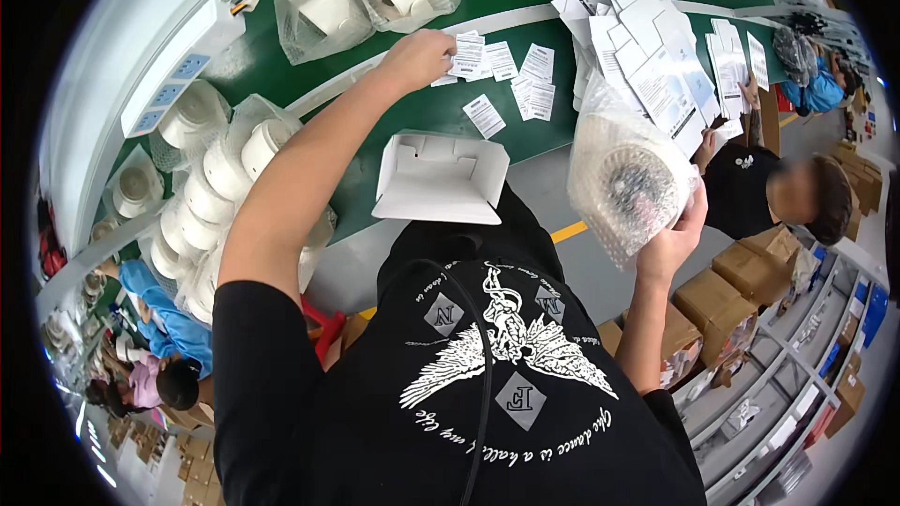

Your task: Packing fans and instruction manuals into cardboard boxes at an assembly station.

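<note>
The left hand (pixel 417 56) reaches over the green belt (pixel 422 112), fingers pinching a paper slip (pixel 466 54) from the loose pile, while the right hand (pixel 667 242), fingers wrapped underneath, holds the bubble-wrapped part (pixel 623 173) raised beside the open white box (pixel 441 178).

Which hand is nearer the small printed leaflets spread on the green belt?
Left. The left hand touches the leaflets at their near end; the right hand is apart from them, gripping a bubble-wrapped round item.
</note>
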The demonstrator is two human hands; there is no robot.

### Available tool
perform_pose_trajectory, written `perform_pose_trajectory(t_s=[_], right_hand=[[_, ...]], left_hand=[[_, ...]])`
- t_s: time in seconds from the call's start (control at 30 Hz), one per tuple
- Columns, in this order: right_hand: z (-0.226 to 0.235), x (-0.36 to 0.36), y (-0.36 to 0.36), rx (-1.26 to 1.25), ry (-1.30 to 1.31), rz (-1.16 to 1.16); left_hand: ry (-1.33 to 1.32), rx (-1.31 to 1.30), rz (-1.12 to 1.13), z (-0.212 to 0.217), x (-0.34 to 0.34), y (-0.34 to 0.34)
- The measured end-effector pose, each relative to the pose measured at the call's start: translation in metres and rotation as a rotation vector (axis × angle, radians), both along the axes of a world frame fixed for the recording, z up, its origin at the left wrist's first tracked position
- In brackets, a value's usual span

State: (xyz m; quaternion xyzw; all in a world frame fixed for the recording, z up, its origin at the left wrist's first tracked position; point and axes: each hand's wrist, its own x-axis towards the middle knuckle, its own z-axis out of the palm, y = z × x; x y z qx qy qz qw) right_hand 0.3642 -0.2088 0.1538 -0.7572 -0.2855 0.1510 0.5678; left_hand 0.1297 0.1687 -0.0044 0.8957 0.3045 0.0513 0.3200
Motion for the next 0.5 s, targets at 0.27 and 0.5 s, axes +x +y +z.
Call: perform_pose_trajectory(t_s=[0.27,0.5], right_hand=[[-0.013,-0.022,-0.021,-0.18,0.111,-0.048],[-0.023,-0.011,-0.001,-0.236,0.196,-0.067]], left_hand=[[0.305,0.208,-0.149,-0.042,0.073,0.009],[0.163,0.241,-0.117,-0.048,0.074,0.019]])
